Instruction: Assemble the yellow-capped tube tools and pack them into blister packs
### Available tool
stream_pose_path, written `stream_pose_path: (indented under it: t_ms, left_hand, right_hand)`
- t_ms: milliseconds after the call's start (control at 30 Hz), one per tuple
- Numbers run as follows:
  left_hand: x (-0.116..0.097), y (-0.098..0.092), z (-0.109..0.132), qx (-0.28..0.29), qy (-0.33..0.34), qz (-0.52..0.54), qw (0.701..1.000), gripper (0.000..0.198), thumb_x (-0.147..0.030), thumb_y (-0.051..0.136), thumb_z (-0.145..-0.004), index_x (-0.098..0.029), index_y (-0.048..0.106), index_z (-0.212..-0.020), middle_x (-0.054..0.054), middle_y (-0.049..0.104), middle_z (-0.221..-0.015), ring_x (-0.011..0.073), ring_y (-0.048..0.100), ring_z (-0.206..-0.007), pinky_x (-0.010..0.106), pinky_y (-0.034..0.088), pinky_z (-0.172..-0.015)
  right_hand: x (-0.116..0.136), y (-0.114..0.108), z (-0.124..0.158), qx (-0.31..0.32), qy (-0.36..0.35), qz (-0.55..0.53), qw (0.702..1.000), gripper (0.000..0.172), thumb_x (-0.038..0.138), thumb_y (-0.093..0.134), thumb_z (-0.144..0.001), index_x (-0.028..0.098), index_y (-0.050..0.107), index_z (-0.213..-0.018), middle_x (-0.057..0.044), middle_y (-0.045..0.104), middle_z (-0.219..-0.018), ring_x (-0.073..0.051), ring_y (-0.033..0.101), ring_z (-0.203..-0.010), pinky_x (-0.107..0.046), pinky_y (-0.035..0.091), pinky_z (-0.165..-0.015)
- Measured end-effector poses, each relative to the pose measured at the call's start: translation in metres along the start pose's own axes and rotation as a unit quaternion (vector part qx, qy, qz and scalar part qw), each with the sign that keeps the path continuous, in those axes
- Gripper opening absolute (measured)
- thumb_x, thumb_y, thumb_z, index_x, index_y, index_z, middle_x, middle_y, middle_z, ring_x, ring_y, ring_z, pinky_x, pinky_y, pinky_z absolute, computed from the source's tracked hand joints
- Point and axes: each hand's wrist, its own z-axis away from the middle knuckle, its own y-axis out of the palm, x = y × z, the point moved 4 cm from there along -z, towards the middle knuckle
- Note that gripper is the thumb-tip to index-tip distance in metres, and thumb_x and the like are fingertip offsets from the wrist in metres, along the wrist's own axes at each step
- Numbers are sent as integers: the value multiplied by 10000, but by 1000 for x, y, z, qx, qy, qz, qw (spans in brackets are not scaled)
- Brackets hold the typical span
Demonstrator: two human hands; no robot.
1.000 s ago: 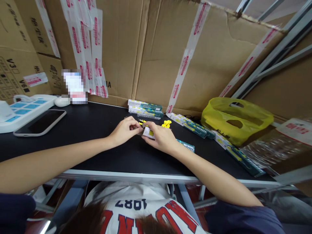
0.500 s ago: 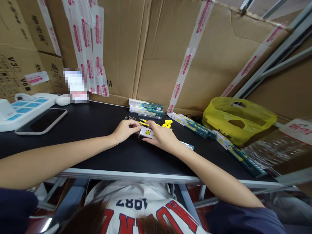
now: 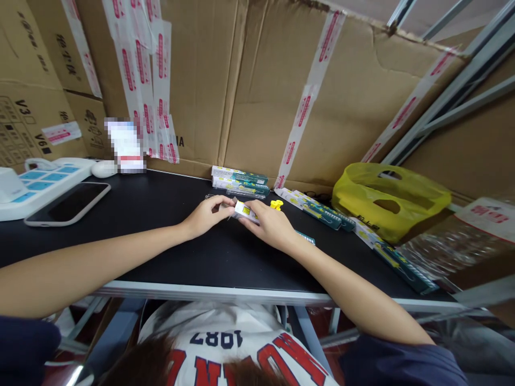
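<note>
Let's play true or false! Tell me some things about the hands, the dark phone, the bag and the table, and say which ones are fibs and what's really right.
1. The left hand is touching the yellow bag. False: its fingertips are at the end of the small box.
2. The right hand is holding the small box. True.
3. The dark phone lies beside the power strip. True.
4. The yellow bag is to the left of the dark phone. False: it is far over to the right.
5. The table has a black top. True.
</note>
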Motion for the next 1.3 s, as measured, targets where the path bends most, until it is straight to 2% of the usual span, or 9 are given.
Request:
stream_pose_path:
  t_ms: [100, 233, 500, 633, 800, 1000, 1133, 1300]
  left_hand:
    - [-3, 0, 2, 11, 10, 7, 1000, 305, -303, 638, -740, -162, 561, -999, 60, 644, -1038, 185, 612, -915, 310, 473, -801]
    - [1, -1, 1, -5, 14, 34, 999, 310, -263, 607, -742, -177, 500, -1020, 70, 637, -1061, 201, 607, -1011, 310, 456, -823]
    - [2, -1, -1, 9, 9, 45, 999, 345, -250, 594, -776, -165, 529, -1103, 50, 639, -979, 157, 619, -881, 287, 460, -794]
    - [0, -1, -2, 12, 22, 63, 998, 324, -242, 620, -753, -166, 526, -1053, 53, 623, -982, 162, 604, -921, 287, 458, -809]
    - [1, -2, -2, 6, 32, 43, 999, 209, -245, 619, -755, -174, 505, -916, 16, 574, -922, 128, 566, -818, 265, 450, -754]
    - [0, -1, -1, 29, 42, 27, 998, 136, -264, 566, -815, -177, 537, -915, 6, 581, -909, 129, 568, -844, 261, 445, -774]
    - [0, -1, -2, 46, 39, 28, 998, 128, -267, 566, -809, -176, 539, -896, -11, 571, -849, 110, 571, -773, 233, 459, -700]
    - [0, -1, -2, 105, -15, 54, 993, 179, -323, 569, -826, -190, 512, -930, -33, 534, -744, 86, 561, -595, 197, 480, -514]
  right_hand:
    - [0, -1, 0, 2, 5, 1, 1000, 362, 413, 473, -939, 179, 522, -1210, -79, 652, -1185, -232, 654, -989, -285, 458, -677]
    - [-1, -1, -1, 4, 8, 10, 1000, 384, 421, 467, -938, 175, 518, -1228, -90, 653, -1190, -231, 659, -979, -287, 465, -682]
    - [1, 0, 0, -3, -5, 11, 1000, 403, 423, 464, -933, 168, 516, -1241, -98, 655, -1191, -233, 660, -957, -283, 461, -671]
    - [2, 0, 1, -6, -15, 7, 1000, 402, 421, 464, -933, 160, 519, -1234, -97, 656, -1189, -232, 662, -947, -286, 459, -673]
    - [3, 0, 2, -1, -18, 6, 1000, 389, 416, 466, -931, 166, 520, -1224, -94, 654, -1191, -231, 664, -941, -284, 453, -660]
    - [2, 1, 1, -5, -21, 4, 1000, 385, 415, 466, -933, 164, 518, -1221, -99, 650, -1198, -230, 660, -952, -281, 448, -666]
    - [2, 1, 1, -2, -22, 2, 1000, 376, 419, 465, -933, 172, 524, -1210, -86, 656, -1185, -229, 662, -942, -278, 437, -655]
    - [4, 0, 2, -3, -28, 2, 1000, 379, 434, 455, -935, 177, 528, -1204, -78, 668, -1161, -235, 662, -940, -279, 425, -646]
